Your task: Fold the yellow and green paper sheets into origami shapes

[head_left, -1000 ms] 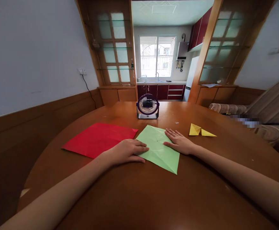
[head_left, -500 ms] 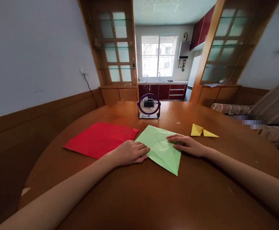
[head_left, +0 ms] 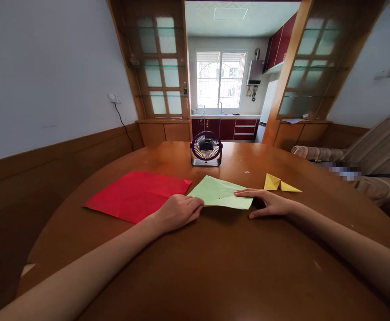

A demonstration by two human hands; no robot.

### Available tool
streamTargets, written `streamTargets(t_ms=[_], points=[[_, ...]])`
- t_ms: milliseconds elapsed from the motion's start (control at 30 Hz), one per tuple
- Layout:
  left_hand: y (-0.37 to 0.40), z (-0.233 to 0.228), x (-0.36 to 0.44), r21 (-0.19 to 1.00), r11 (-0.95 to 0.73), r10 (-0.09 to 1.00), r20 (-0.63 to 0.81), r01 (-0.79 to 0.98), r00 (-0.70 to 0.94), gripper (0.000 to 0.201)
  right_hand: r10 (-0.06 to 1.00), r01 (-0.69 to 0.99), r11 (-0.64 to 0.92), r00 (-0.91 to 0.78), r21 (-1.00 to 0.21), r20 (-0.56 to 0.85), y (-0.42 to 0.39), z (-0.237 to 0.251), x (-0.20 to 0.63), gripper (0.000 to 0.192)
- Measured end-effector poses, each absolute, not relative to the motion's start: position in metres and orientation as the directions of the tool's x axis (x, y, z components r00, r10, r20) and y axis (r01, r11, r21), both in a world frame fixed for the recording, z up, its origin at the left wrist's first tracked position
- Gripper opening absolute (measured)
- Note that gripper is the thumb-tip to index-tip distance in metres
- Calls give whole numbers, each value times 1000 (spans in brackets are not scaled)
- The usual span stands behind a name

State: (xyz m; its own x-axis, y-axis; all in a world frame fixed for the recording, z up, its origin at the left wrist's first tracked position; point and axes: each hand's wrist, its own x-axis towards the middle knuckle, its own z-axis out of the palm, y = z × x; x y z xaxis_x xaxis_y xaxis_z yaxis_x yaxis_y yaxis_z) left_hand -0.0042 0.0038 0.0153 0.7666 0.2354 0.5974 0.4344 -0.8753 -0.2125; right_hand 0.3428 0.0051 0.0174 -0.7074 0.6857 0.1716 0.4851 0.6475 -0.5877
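Note:
A creased sheet of light green paper (head_left: 220,192) lies between my hands, its near edge lifted off the table. My left hand (head_left: 183,208) pinches the paper's near left corner between thumb and fingers. At the right side, my right hand (head_left: 267,203) is open, with fingertips resting on top of the green paper and the thumb spread apart below it on the table side. Left of the green paper lies a flat red sheet of paper (head_left: 138,194), its right part close behind my left hand. Beyond my right hand sits a yellow folded paper piece (head_left: 278,183) with two points.
A small purple fan (head_left: 206,147) stands on the far part of the round wooden table (head_left: 195,267). A striped sofa (head_left: 375,147) is past the table on the right. Behind the fan is a kitchen with a window (head_left: 220,80).
The green paper's near part has come up and folded under or away, so less of it shows. My left hand has closed on its corner; my right thumb has moved off the paper.

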Motion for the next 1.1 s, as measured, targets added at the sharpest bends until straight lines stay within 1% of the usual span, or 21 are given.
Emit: streamTargets(t_ms=[67, 133, 167, 233, 300, 400, 500, 533, 600, 667, 733, 833, 933, 1033, 1100], points=[[4, 14, -5, -103, -873, 315, 628, 477, 711, 19, 714, 488, 635, -667, -599, 213, 6, 17, 342, 58], [4, 13, -4, 39, -848, 432, 629, 528, 647, 19, 737, 477, 619, -628, -624, 251, 7, 16, 340, 42], [4, 13, -4, 117, -827, 495, 619, 551, 611, 19, 745, 471, 611, -613, -636, 262, 7, 16, 339, 39], [3, 12, -3, 257, -774, 601, 585, 578, 544, 20, 764, 463, 595, -580, -658, 282, 8, 15, 337, 39], [2, 12, -2, 359, -723, 674, 552, 590, 491, 23, 789, 466, 574, -535, -674, 302, 9, 14, 336, 40], [2, 13, -1, 458, -657, 746, 509, 599, 429, 26, 845, 504, 512, -441, -695, 303, 10, 12, 335, 43], [3, 13, -1, 518, -620, 782, 474, 590, 405, 27, 889, 496, 436, -369, -751, 272, 12, 7, 336, 44], [4, 12, -1, 520, -619, 783, 470, 588, 408, 28, 897, 486, 423, -348, -765, 274, 14, 5, 336, 45], [5, 11, -1, 490, -628, 774, 476, 605, 418, 34, 901, 493, 426, -308, -758, 306, 16, 1, 337, 55], [7, 8, -1, 422, -630, 763, 493, 652, 419, 42, 892, 551, 453, -280, -701, 356, 19, -2, 339, 61], [9, 6, -2, 341, -619, 754, 510, 707, 414, 48, 873, 615, 484, -284, -623, 397, 19, -4, 340, 61], [10, 5, -3, 227, -604, 733, 536, 764, 420, 52, 833, 676, 536, -326, -506, 447, 16, -4, 338, 57], [9, 5, -4, 148, -577, 738, 514, 803, 436, 51, 777, 698, 601, -394, -390, 491, 12, -3, 335, 49], [8, 7, -3, 77, -571, 743, 472, 818, 474, 45, 706, 705, 661, -467, -257, 533, 10, -1, 331, 34], [9, 7, -3, 22, -598, 716, 465, 801, 521, 38, 664, 700, 693, -528, -172, 529, 9, -2, 329, 28]])
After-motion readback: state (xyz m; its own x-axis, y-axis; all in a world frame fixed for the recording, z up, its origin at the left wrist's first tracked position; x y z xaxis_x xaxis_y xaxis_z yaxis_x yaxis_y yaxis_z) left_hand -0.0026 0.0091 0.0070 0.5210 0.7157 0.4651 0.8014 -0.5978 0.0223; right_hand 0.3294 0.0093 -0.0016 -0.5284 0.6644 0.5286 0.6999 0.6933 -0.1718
